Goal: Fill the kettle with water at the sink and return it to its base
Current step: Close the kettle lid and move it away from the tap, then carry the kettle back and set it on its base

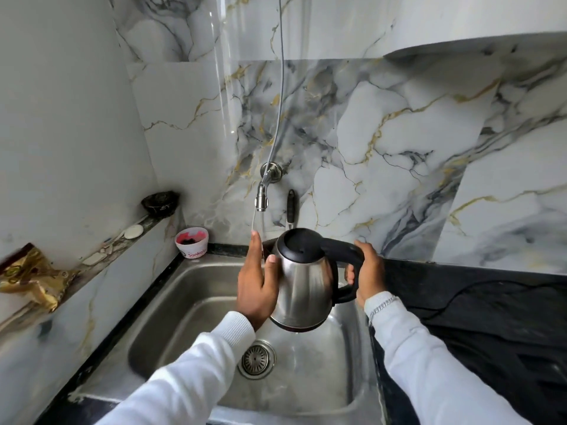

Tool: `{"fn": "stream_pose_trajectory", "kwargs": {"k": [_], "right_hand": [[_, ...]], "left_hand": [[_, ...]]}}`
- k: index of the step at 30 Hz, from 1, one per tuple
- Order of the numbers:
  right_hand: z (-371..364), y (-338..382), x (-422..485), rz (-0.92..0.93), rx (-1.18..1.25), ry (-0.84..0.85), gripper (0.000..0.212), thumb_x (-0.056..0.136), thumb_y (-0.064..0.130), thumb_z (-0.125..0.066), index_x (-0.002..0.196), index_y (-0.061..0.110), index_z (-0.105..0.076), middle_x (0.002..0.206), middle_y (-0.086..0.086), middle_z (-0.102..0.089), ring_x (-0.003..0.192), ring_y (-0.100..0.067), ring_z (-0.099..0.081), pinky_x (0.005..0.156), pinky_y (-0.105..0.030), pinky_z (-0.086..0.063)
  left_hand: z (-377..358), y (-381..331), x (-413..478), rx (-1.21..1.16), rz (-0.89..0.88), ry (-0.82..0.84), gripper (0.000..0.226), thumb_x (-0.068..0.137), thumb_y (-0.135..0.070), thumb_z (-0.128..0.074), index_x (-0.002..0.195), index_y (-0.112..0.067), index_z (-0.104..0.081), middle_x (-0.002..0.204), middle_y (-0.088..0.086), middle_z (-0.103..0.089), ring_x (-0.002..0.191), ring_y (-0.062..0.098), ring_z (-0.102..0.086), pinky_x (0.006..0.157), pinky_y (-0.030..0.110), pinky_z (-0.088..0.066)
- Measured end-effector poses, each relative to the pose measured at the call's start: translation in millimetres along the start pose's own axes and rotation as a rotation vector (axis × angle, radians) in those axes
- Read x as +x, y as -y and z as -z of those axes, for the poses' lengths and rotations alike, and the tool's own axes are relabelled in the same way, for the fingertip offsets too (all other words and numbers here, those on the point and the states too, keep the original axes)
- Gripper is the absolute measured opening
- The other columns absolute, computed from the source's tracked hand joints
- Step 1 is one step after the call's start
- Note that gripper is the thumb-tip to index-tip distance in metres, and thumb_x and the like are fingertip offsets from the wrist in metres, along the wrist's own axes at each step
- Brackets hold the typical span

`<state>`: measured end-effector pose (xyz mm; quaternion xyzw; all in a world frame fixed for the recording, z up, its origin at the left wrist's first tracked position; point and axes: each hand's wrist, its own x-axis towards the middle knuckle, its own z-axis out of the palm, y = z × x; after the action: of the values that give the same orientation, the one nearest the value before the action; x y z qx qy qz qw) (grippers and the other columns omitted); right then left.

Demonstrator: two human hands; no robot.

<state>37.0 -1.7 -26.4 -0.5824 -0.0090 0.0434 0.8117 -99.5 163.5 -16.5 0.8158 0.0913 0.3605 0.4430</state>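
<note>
A steel kettle with a black lid and black handle hangs over the steel sink, below the wall tap. Its lid looks closed. Water runs from the tap in a thin stream down past the kettle's spout side, behind my left hand. My right hand grips the black handle. My left hand lies flat against the kettle's left side, fingers pointing up toward the stream. Water drips from under the kettle into the basin near the drain. The kettle's base is not in view.
A white tub with red lettering stands at the sink's back left corner. A ledge on the left wall holds a dark bowl, soap pieces and a gold wrapper. A black counter with a black cord lies to the right.
</note>
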Motion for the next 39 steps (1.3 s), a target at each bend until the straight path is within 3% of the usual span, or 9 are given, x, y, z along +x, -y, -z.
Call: {"fn": "stream_pose_trajectory", "kwargs": {"k": [3, 5, 8, 12, 17, 22, 27, 34, 39], "right_hand": [[14.2, 14.0, -5.0, 0.032, -0.007, -0.01, 0.033, 0.071, 0.044, -0.06, 0.052, 0.017, -0.056, 0.035, -0.001, -0.038, 0.03, -0.017, -0.032, 0.036, -0.022, -0.022], [29.0, 21.5, -9.7, 0.036, 0.002, -0.037, 0.033, 0.072, 0.043, -0.061, 0.05, 0.019, -0.057, 0.035, -0.001, -0.039, 0.03, -0.016, -0.032, 0.036, -0.022, -0.021], [57.9, 33.6, -16.0, 0.053, 0.001, -0.087, 0.036, 0.078, 0.04, -0.06, 0.05, 0.017, -0.054, 0.035, -0.001, -0.038, 0.03, -0.017, -0.03, 0.036, -0.023, -0.019], [113.4, 50.1, -25.7, 0.086, -0.006, -0.177, 0.04, 0.084, 0.035, -0.057, 0.049, 0.017, -0.053, 0.034, -0.001, -0.038, 0.029, -0.017, -0.029, 0.037, -0.026, -0.018], [184.1, 69.2, -37.7, 0.113, -0.005, -0.314, 0.04, 0.082, 0.034, -0.06, 0.045, 0.02, -0.055, 0.035, -0.001, -0.039, 0.029, -0.018, -0.03, 0.036, -0.024, -0.019], [250.1, 79.3, -48.0, 0.12, -0.011, -0.432, 0.034, 0.081, 0.034, -0.06, 0.052, 0.017, -0.055, 0.037, -0.001, -0.04, 0.032, -0.018, -0.032, 0.037, -0.026, -0.02], [295.1, 77.6, -56.6, 0.09, 0.001, -0.462, 0.031, 0.083, 0.032, -0.059, 0.059, 0.013, -0.052, 0.035, 0.0, -0.039, 0.031, -0.016, -0.031, 0.036, -0.025, -0.02], [319.5, 62.7, -58.6, 0.027, 0.038, -0.445, 0.032, 0.082, 0.035, -0.059, 0.06, 0.013, -0.053, 0.037, -0.001, -0.04, 0.033, -0.017, -0.033, 0.04, -0.03, -0.022], [324.8, 77.9, -54.0, 0.077, -0.142, -0.409, 0.029, 0.084, 0.027, -0.062, 0.062, 0.008, -0.061, 0.044, -0.001, -0.056, 0.041, -0.019, -0.05, 0.048, -0.029, -0.039]], "left_hand": [[-9.5, 3.6, -6.8, -0.129, 0.041, 0.042, 0.04, 0.094, -0.049, -0.03, 0.13, -0.046, -0.048, 0.115, -0.033, -0.063, 0.115, -0.007, -0.054, 0.099, 0.011, -0.038], [-20.1, 3.2, -7.5, -0.263, 0.092, 0.072, 0.034, 0.093, -0.051, -0.033, 0.116, -0.048, -0.059, 0.105, -0.028, -0.067, 0.108, -0.004, -0.058, 0.105, 0.032, -0.044], [-40.8, -5.0, -10.2, -0.456, 0.119, 0.167, 0.028, 0.09, -0.054, -0.04, 0.095, -0.044, -0.066, 0.099, -0.008, -0.065, 0.099, 0.011, -0.055, 0.098, 0.042, -0.041], [-79.7, -27.3, -23.9, -0.573, 0.141, 0.316, 0.029, 0.094, -0.041, -0.039, 0.098, -0.032, -0.067, 0.104, 0.006, -0.061, 0.099, 0.018, -0.053, 0.095, 0.041, -0.043], [-134.3, -58.4, -40.2, -0.647, 0.188, 0.447, 0.03, 0.096, -0.033, -0.041, 0.086, -0.016, -0.063, 0.087, 0.009, -0.058, 0.087, 0.021, -0.049, 0.087, 0.044, -0.042], [-182.7, -90.6, -59.2, -0.668, 0.294, 0.538, 0.029, 0.1, -0.021, -0.042, 0.087, -0.022, -0.068, 0.098, 0.012, -0.063, 0.095, 0.023, -0.055, 0.101, 0.057, -0.043], [-206.8, -111.1, -80.2, -0.734, 0.364, 0.63, 0.04, 0.101, -0.018, -0.04, 0.08, -0.031, -0.072, 0.094, 0.008, -0.069, 0.098, 0.027, -0.059, 0.099, 0.053, -0.045], [-220.0, -101.5, -94.6, -0.719, 0.382, 0.699, 0.033, 0.102, -0.018, -0.034, 0.124, -0.008, -0.057, 0.11, 0.003, -0.068, 0.098, 0.004, -0.066, 0.089, 0.021, -0.053], [-212.7, -104.0, -90.4, -0.643, 0.379, 0.755, 0.027, 0.101, -0.017, -0.038, 0.118, -0.018, -0.059, 0.12, 0.009, -0.065, 0.114, 0.018, -0.063, 0.102, 0.03, -0.048]]}}
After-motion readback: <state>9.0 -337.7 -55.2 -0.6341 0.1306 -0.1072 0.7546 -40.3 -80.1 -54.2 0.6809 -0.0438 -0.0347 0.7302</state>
